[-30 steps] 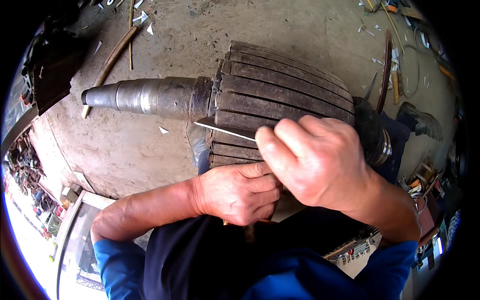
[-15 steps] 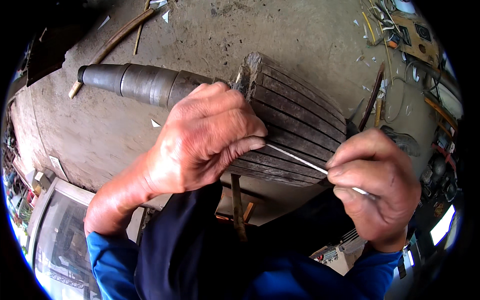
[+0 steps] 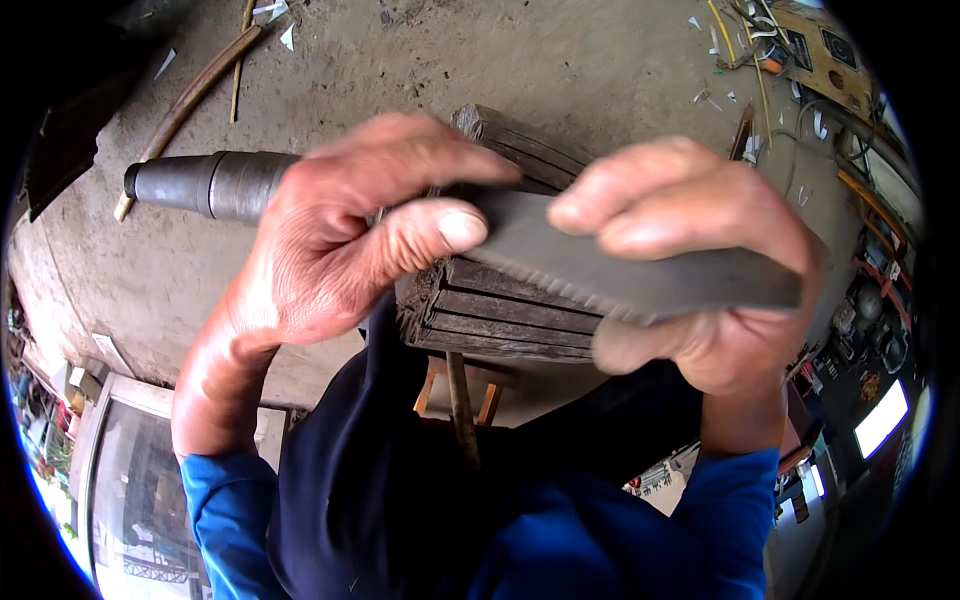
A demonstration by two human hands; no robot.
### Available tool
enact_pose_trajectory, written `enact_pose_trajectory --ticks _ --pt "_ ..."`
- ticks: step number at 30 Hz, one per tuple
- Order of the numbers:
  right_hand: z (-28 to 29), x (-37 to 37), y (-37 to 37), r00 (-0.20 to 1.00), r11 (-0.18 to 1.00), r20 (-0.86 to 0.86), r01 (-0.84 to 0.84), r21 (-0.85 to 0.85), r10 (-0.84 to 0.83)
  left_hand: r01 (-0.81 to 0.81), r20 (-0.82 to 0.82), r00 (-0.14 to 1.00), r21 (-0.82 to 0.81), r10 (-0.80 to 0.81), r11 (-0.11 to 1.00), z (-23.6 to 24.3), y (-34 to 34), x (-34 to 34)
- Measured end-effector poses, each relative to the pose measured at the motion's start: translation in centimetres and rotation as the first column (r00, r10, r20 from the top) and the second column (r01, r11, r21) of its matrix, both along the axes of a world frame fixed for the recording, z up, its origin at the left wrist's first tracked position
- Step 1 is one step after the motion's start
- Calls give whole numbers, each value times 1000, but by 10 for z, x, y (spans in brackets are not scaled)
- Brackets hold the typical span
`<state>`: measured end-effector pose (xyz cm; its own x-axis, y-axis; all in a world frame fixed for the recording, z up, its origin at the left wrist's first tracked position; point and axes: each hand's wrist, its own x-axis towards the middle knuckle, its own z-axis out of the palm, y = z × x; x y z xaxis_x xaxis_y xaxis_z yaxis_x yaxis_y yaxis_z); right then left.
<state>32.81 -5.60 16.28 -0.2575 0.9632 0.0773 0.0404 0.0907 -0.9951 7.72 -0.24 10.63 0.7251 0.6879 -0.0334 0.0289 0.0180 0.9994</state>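
A flat grey blade (image 3: 560,240) with a toothed lower edge is stretched between my hands, its broad face toward me. My left hand (image 3: 330,230) pinches its left end between thumb and fingers. My right hand (image 3: 720,220), a little smeared by motion, is curled round the other end, fingers over the face and thumb below the edge. Beneath the blade lies a dark, weathered wooden block (image 3: 510,312) with long parallel grooves, partly hidden by the blade and hands. A stepped grey metal cylinder (image 3: 175,185) sticks out to the left behind my left hand.
A curved wooden stick (image 3: 205,85) lies on the concrete floor (image 3: 370,60) at the far left. Cables and a brown panel (image 3: 822,68) are at the far right. A glass-fronted cabinet (image 3: 135,480) stands at the lower left, and a small wooden stool (image 3: 490,400) beneath the block.
The thin pale strip between my hands has turned to show a wide toothed face. Both hands have risen a little, and my left hand has shifted left. The view has shifted slightly.
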Motion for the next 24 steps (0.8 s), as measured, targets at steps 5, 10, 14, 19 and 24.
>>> enact_pose_trajectory --ticks 5,10,14,19,24 --pt "18 -7 -34 973 965 125 213 -155 -195 7 -173 984 266 40 964 -27 -26 -56" --pt "15 -3 -48 970 954 230 138 -266 -76 189 -336 939 318 -77 929 -25 -82 -50" --pt "16 -2 -42 977 944 210 110 -313 -44 74 -270 962 363 28 929 -37 -92 -49" --pt "22 -9 -26 959 931 272 30 -365 76 52 -253 967 345 39 937 -40 -93 -48" --pt "28 -16 -28 925 954 342 -60 -292 163 61 -263 964 340 33 938 -38 -87 -49"
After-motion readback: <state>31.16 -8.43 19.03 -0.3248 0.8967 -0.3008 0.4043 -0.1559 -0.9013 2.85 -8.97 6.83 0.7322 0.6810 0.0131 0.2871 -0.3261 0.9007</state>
